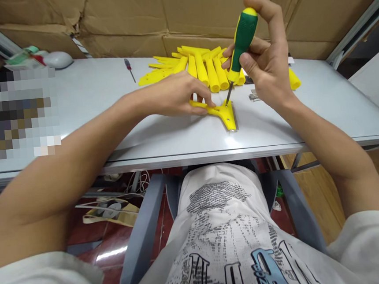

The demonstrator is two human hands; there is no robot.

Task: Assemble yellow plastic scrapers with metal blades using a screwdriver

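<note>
My left hand [188, 93] is closed around the handle of a yellow scraper [226, 116], which lies on the white table with its wide head to the right. A thin blade edge shows along that head, and small screws or holes dot its face. My right hand [268, 60] grips a green and yellow screwdriver [245, 33], held tilted with its shaft pointing down. The screwdriver's tip meets the upper screw spot on the scraper head. Behind my hands lies a pile of yellow scrapers [199, 66], partly hidden by my left hand.
A small dark-handled screwdriver [129, 69] rests left of the pile. Small metal pieces [253, 95] and another yellow part [294, 80] lie to the right. A grey-white rounded object [58, 60] sits at the back left. Cardboard [198, 13] lines the table's back.
</note>
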